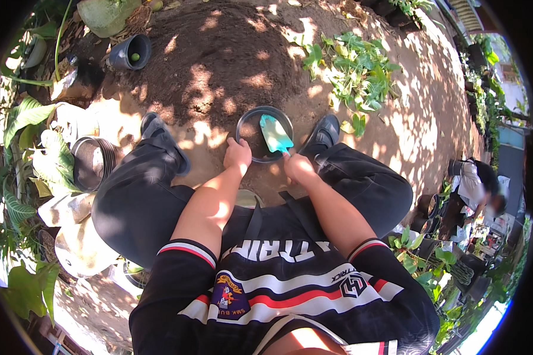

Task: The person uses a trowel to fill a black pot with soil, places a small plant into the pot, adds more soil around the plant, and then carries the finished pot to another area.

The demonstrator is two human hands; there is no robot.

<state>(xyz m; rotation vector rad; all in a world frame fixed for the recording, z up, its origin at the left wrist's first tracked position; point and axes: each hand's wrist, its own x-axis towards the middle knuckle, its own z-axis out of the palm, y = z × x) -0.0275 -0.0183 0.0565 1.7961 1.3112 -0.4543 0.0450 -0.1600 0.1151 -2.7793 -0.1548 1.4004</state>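
Note:
Between my feet stands a round black plant pot [248, 125] with dark soil showing inside. My left hand [238, 154] is closed on the pot's near left rim. In my right hand [298, 168] is the handle of a turquoise hand trowel [275, 134], the fingers wrapped round it. The trowel's blade lies over the pot's opening and points away from me; whether it touches the soil I cannot tell. Just beyond the pot spreads a wide heap of dark loose soil [183, 71].
A tipped dark pot [130, 52] with a green round fruit lies at the far left. Stacked black pots [93, 163] stand beside my left knee. Cut leafy plants [361, 71] lie at the far right. Another person [478, 183] bends among pots at the right.

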